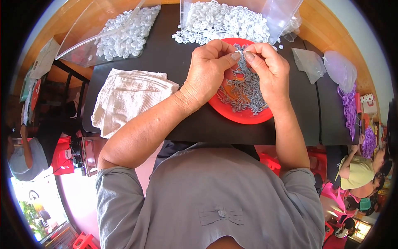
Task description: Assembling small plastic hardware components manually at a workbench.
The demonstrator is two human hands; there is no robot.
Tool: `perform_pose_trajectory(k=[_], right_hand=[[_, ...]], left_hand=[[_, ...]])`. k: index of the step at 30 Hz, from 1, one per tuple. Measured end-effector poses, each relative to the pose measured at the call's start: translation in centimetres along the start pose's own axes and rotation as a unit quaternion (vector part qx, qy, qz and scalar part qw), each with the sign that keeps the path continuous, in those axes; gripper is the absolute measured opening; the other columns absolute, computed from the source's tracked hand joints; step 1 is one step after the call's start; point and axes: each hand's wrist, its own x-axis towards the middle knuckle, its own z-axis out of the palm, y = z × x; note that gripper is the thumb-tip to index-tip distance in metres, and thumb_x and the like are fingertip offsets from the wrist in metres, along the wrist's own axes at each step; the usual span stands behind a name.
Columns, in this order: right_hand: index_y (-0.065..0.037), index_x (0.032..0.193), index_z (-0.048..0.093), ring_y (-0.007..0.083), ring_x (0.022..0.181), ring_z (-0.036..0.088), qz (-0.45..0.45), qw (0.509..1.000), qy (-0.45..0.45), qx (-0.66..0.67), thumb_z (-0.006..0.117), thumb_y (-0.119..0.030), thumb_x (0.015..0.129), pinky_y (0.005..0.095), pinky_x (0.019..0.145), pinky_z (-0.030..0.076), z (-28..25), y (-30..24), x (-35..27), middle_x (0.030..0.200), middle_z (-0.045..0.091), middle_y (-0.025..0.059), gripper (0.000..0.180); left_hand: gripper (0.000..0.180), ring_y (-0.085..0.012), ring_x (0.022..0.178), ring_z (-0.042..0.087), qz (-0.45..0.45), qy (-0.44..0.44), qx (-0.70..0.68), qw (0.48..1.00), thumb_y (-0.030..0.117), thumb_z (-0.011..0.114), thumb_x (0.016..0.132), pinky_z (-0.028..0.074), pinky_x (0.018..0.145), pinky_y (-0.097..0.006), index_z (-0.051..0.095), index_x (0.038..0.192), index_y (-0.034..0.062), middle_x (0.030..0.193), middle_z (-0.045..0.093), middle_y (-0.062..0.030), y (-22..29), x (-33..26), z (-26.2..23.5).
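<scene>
Both my hands meet over a round red basin [215,108], fingertips almost touching. My left hand [211,68] is closed in a pinch on a small white plastic piece [238,52], mostly covered by the thumb and finger. Thumb and forefinger of my right hand [267,68] are pinched together right beside it; what they hold is too small to make out. Below the hands, the basin holds many slim grey nail-like pieces [248,97]. Just beyond it, a heap of small white ring-shaped plastic pieces [226,20] spills out of a clear bag.
A second clear bag of white pieces [122,39] lies at the far left of the dark table [166,54]. A folded cream towel [130,97] rests near my left forearm. Clear plastic bags [309,64] and purple strands [348,108] are at the right. Other people sit farther off on both sides.
</scene>
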Motion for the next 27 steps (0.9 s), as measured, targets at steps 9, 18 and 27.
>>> perform_pose_trajectory(k=[9, 18, 27], right_hand=[[0.002, 0.091, 0.060, 0.0053, 0.068, 0.050, -0.020, 0.999, -0.004, -0.039, 0.062, -0.003, 0.091, 0.0208, 0.060, 0.042, 0.2, -0.4, -0.2, 0.077, 0.058, -0.0003, 0.005], [0.001, 0.089, 0.060, 0.0063, 0.067, 0.051, -0.021, 0.998, 0.010, -0.051, 0.061, -0.001, 0.090, 0.0212, 0.060, 0.043, 1.8, -0.3, -0.7, 0.075, 0.059, 0.0003, 0.003], [0.001, 0.087, 0.060, 0.0148, 0.068, 0.058, 0.082, 0.997, 0.008, 0.008, 0.063, -0.003, 0.088, 0.0281, 0.061, 0.046, 0.7, -0.3, 0.0, 0.075, 0.063, 0.0083, 0.005]], left_hand=[[0.008, -0.0063, 0.057, 0.052, 0.035, 0.009, 0.055, 0.998, 0.008, 0.060, 0.093, 0.041, 0.047, -0.021, 0.060, 0.094, -0.0002, 0.074, 0.060, -0.0019, -0.3, -0.3, 0.2], [0.005, -0.0065, 0.054, 0.050, 0.055, 0.053, 0.046, 0.996, 0.004, 0.060, 0.092, 0.039, 0.045, -0.021, 0.060, 0.091, -0.0006, 0.071, 0.058, -0.0022, -1.1, -0.5, 0.5], [0.011, -0.0114, 0.052, 0.053, -0.005, 0.039, -0.040, 0.998, 0.008, 0.062, 0.091, 0.040, 0.044, -0.024, 0.059, 0.088, -0.0020, 0.069, 0.058, -0.0044, -1.0, 0.2, 0.3]])
